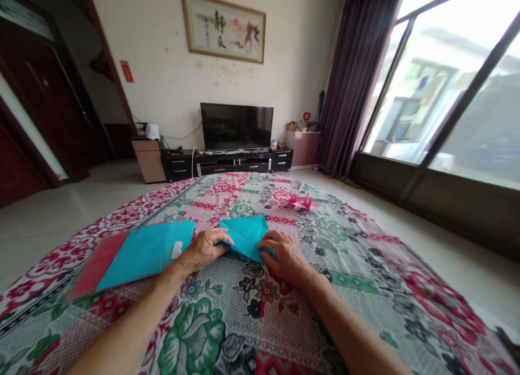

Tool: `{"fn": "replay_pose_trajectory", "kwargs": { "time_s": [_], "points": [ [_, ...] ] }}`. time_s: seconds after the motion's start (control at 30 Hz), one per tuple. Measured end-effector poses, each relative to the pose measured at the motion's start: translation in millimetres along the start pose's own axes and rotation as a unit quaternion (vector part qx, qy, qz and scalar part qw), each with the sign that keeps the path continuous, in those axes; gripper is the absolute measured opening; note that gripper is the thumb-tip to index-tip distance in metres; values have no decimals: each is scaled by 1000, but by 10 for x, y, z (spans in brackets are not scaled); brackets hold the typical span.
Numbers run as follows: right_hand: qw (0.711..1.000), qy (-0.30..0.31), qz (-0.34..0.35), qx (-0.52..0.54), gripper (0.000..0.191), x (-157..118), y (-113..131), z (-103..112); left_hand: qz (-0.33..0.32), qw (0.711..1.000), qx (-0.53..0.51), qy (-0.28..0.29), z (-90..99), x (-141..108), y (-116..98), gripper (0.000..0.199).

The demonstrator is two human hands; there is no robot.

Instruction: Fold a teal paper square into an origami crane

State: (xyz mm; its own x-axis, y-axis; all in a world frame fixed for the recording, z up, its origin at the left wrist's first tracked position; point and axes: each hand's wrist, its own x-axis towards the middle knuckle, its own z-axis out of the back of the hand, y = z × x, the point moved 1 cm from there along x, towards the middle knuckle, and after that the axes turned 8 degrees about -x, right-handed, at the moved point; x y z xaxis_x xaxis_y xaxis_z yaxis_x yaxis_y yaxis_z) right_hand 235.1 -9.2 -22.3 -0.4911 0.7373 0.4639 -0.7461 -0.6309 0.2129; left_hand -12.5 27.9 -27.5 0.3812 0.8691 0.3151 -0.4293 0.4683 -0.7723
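Observation:
A blue sheet of paper, partly folded, lies on the patterned tablecloth between my hands. My left hand grips its left edge, thumb and fingers pinched together. At the opposite side, my right hand has its fingers curled over the lower right corner of the sheet. Both hands rest at table height, and the fingertips hide parts of the paper's edges. Left of my left hand is a clear packet of blue and red paper with a small white label.
Pink folded paper figures stand farther back on the round table, which a floral tablecloth covers. Beyond it, a television sits on a low black cabinet. A purple curtain and large window are at right.

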Motion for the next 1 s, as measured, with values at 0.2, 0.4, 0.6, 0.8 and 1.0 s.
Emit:
{"fn": "replay_pose_trajectory", "kwargs": {
  "time_s": [0.2, 0.4, 0.6, 0.8, 1.0],
  "points": [
    [999, -18, -34, 5, 7, 6, -9, -31, -4, 999, 50, 16, 5, -8, -61, 20],
    [999, -19, -8, 50, 11, -29, -25, 26, 35, 992, 112, -49, -89, 34, -160, 35],
    [997, -19, -4, 72, 7, -46, 6, 100, 43, 984, 140, -102, -160, 68, -152, 32],
    [998, -25, -11, 56, 6, -43, -3, 55, 44, 985, 144, -81, -126, 67, -156, 37],
    [997, -34, -20, 62, 9, -23, 6, 38, 64, 982, 155, -86, -134, 68, -156, 37]
  ]
}}
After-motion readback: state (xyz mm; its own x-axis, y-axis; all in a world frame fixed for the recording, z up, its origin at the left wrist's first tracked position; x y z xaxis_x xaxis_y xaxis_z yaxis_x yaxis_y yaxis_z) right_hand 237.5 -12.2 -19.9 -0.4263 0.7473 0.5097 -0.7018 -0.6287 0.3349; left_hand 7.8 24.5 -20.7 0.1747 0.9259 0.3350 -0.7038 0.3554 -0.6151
